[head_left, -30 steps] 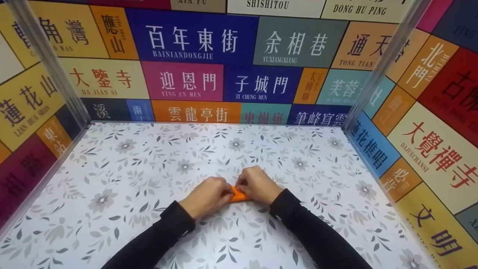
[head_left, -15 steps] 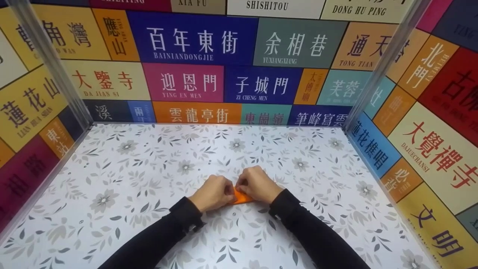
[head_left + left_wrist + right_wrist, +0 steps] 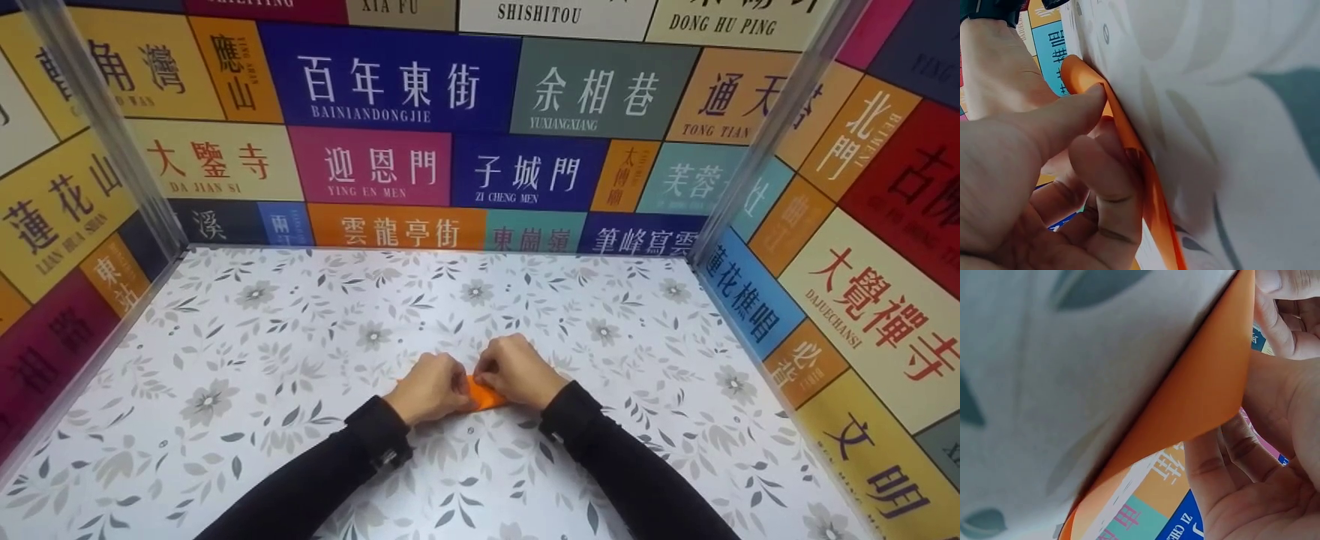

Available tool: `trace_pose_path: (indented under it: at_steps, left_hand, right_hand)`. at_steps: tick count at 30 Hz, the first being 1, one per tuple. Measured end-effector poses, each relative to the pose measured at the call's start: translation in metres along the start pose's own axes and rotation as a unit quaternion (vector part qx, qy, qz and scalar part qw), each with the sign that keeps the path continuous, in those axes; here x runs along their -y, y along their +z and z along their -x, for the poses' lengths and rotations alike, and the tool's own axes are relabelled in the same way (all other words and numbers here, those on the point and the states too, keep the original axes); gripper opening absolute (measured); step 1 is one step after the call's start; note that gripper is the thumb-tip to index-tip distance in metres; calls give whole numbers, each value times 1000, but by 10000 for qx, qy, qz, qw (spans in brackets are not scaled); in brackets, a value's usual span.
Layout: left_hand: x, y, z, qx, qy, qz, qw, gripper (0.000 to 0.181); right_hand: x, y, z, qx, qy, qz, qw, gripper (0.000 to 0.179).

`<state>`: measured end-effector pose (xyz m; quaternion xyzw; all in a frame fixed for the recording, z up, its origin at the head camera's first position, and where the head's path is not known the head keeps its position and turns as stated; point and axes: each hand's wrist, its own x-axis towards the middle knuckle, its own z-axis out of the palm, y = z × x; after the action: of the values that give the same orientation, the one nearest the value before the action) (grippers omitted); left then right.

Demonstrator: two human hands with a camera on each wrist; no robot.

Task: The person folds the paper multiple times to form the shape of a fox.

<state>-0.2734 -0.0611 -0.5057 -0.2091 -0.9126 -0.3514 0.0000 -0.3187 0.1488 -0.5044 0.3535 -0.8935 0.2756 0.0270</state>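
A small piece of orange paper (image 3: pixel 484 397), partly folded, lies on the patterned table between my two hands. My left hand (image 3: pixel 427 388) pinches its left part; in the left wrist view the thumb presses the paper (image 3: pixel 1158 211) from one side with curled fingers against the other. My right hand (image 3: pixel 521 373) pinches it at the right. From the right wrist, a raised flap of the paper (image 3: pixel 1207 377) shows, with that hand (image 3: pixel 1275 500) behind its edge. Fingers cover much of the sheet in the head view, so its full shape is hidden.
The white table (image 3: pixel 300 315) carries a grey leaf and flower print. Upright panels with coloured place-name signs (image 3: pixel 390 82) close it in at the back, left and right. Clear strips (image 3: pixel 757 142) run up the corners.
My left hand has shifted slightly to the right and a little away from me, and the visible part of the orange paper has changed shape. My right hand stays nearly still.
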Motion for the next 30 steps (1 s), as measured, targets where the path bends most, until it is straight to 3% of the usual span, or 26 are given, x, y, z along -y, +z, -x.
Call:
trace_pose_path:
  at_steps: [11, 23, 30]
  left_hand:
    - [0, -3, 10, 94, 216, 79, 9997, 11]
    - [4, -11, 18, 272, -148, 104, 9995, 12]
    - [11, -22, 27, 395, -592, 123, 9974, 14]
  right_hand:
    - [2, 2, 0, -49, 93, 6, 9999, 13]
    - [5, -1, 1, 10, 311, -111, 9995, 11]
    - [5, -2, 2, 133, 385, -172, 9990, 8]
